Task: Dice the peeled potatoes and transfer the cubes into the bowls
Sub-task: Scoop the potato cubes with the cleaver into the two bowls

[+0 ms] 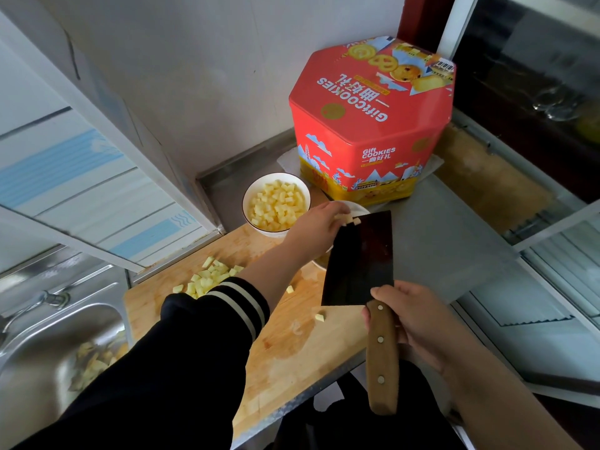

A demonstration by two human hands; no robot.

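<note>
On the wooden cutting board (279, 336), a loose heap of potato cubes (211, 279) is lying near the far left edge, with two stray cubes (319, 317) sitting apart closer to the cleaver. Over the board's far right corner, the right hand (418, 323) is gripping the cleaver (358, 259) by its wooden handle, fingers curled round it, and is holding the dark blade flat and raised. At the blade's far end, the left hand (319, 227) is reaching across, its fingers bent together against a few cubes (349, 219) at the blade's tip, above a second bowl (358, 207) that is mostly hidden behind hand and blade; whether the fingers are pinching or only pushing the cubes cannot be told. Just to the left, a white bowl (248, 203) is standing already filled with diced potato. Behind both bowls a red cookie tin (373, 131) is resting on the steel counter (438, 241), and peelings are lying in the sink (42, 349) at the left.
</note>
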